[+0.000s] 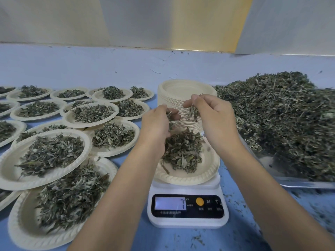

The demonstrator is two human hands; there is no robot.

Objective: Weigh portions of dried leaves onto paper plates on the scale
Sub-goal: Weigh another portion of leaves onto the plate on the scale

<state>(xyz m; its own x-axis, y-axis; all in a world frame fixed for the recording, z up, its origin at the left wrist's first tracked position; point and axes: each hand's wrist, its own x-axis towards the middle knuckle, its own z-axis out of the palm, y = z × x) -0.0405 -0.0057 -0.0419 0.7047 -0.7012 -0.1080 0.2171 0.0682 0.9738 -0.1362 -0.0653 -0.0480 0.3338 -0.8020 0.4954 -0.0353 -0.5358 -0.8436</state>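
forearms (117, 196) over scale (187, 211), left hand (157, 122) and right hand (212, 115) raised, fingers (187, 104) curled round dried leaves (193, 113)

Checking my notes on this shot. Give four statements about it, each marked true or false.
1. A plate of leaves sits on the scale. True.
2. The left hand and right hand both pinch leaves above it. True.
3. The stack of empty plates stands left of the filled plates. False: it stands behind the scale, to their right.
4. The bulk leaves lie in a bowl. False: they are heaped on a tray at right.
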